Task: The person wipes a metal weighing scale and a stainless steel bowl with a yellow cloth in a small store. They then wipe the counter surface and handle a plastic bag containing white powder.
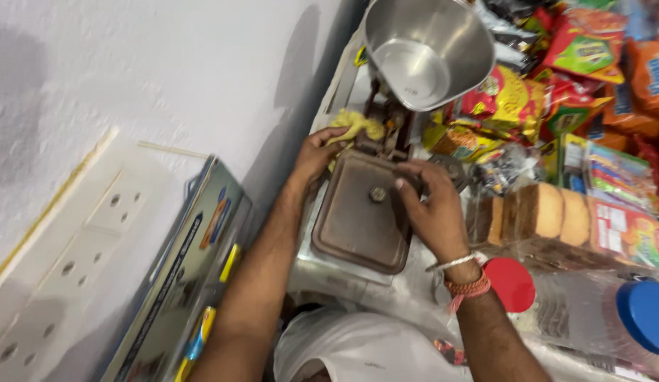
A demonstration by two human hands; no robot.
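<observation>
Left hand [317, 154] presses a yellow cloth [356, 126] against the scale's [363, 212] middle joint, grip clenched on it. Right hand [434, 209] steadies the brown flat pan, fingers resting loosely. Steel bowl [425, 49] gleams; the pan looks dull, seemingly unwiped.

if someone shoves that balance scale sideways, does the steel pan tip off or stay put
The steel pan is wide, deep and perched high on the scale, so it probably wobbles or tips. The rusty flat platform looks heavy and likely resists sliding. The right hand on its edge would steady it; the left hand holds a yellow cloth.
</observation>
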